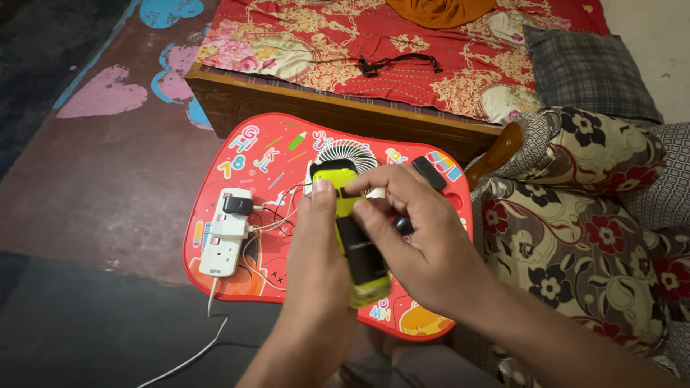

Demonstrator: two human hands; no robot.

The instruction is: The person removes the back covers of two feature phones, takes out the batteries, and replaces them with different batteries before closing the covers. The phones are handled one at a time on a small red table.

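Dim, warm indoor light; soft shadows; slight blur throughout; dark lower-left corner.

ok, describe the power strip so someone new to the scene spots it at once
Find the red lap tray printed with coloured letters, on the floor in front of the wooden bed frame. The power strip lies along the tray's left edge, left of the left hand. It is the only white block there, with a black plug on its far end and a white cord trailing off the near end.

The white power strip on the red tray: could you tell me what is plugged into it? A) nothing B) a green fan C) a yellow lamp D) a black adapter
D: a black adapter sits in the top socket of the white power strip, left of both hands.
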